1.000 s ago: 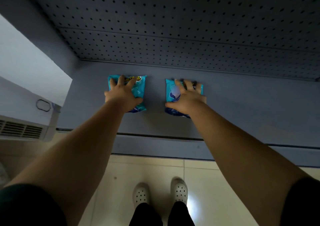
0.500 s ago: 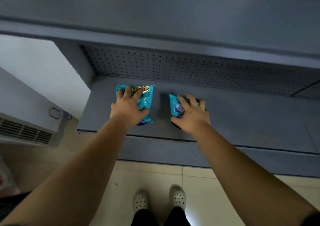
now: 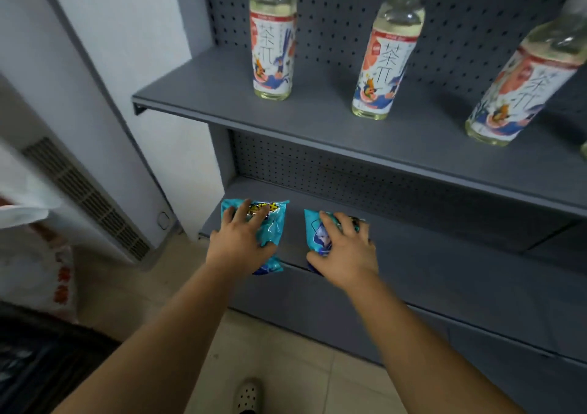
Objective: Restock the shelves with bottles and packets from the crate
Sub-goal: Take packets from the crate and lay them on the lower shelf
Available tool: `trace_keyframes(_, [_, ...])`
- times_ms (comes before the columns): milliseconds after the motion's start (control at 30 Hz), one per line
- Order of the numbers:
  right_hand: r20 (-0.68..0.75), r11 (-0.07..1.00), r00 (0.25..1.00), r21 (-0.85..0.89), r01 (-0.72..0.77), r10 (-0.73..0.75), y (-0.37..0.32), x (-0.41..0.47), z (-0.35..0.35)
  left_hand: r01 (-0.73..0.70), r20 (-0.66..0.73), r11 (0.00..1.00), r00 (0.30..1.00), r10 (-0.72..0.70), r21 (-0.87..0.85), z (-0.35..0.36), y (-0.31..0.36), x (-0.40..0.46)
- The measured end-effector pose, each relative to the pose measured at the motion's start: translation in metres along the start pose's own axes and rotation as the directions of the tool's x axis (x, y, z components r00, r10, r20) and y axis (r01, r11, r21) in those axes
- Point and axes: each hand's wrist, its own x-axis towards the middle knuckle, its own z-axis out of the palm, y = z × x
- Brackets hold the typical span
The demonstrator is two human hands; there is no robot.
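Two teal snack packets lie side by side at the left end of the lower grey shelf (image 3: 444, 273), their near ends at its front edge. My left hand (image 3: 241, 242) lies spread on top of the left packet (image 3: 273, 226), fingers and thumb all on its upper face. On the right packet (image 3: 316, 232) rests my right hand (image 3: 346, 251), which covers most of it. Three tea bottles stand upright on the upper shelf (image 3: 317, 118): one at the left (image 3: 273, 38), one in the middle (image 3: 386, 51), one at the right (image 3: 521, 76). The dark crate (image 3: 38, 366) is at the bottom left.
A pegboard back panel (image 3: 349, 175) closes off both shelves. A white wall and a vent grille (image 3: 85, 197) are to the left. A white bag with orange print (image 3: 41, 273) sits on the floor above the crate. My shoe (image 3: 249, 394) is on the tiled floor.
The camera has tilted up, bringing the upper shelf and its bottles into view. Both hands stayed on the packets, which now sit nearer the lower shelf's front edge.
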Motion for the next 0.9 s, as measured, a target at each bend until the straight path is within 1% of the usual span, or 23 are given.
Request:
trace_keyframes(200, [-0.069, 0.982, 0.980, 0.028, 0.188, -0.185, -0.050, -0.061, -0.058, 0.164, -0.147, 0.986, 0.976, -0.159, 0.027, -0.075, -0.013, -0.103])
trace_keyframes(367, [-0.151, 0.925, 0.915, 0.006, 0.379, -0.374, -0.125, -0.098, -0.094, 0.294, -0.242, 0.956, 0.928, -0.285, 0.001, -0.137, -0.048, -0.179])
trace_keyframes(500, [-0.166, 0.869, 0.858, 0.009, 0.495, -0.487, -0.196, -0.120, -0.101, 0.396, -0.312, 0.918, 0.870, -0.382, -0.021, -0.171, -0.090, -0.235])
trace_keyframes(600, [-0.149, 0.811, 0.805, 0.026, 0.584, -0.575, -0.255, -0.138, -0.096, 0.473, -0.331, 0.879, 0.822, -0.463, -0.056, -0.184, -0.132, -0.274])
trace_keyframes(700, [-0.142, 0.752, 0.749, 0.044, 0.658, -0.647, -0.318, -0.157, -0.088, 0.552, -0.346, 0.827, 0.759, -0.551, -0.106, -0.195, -0.178, -0.314])
trace_keyframes(900, [-0.122, 0.643, 0.648, 0.076, 0.762, -0.752, -0.425, -0.187, -0.063, 0.670, -0.382, 0.725, 0.636, -0.670, -0.156, -0.219, -0.265, -0.376])
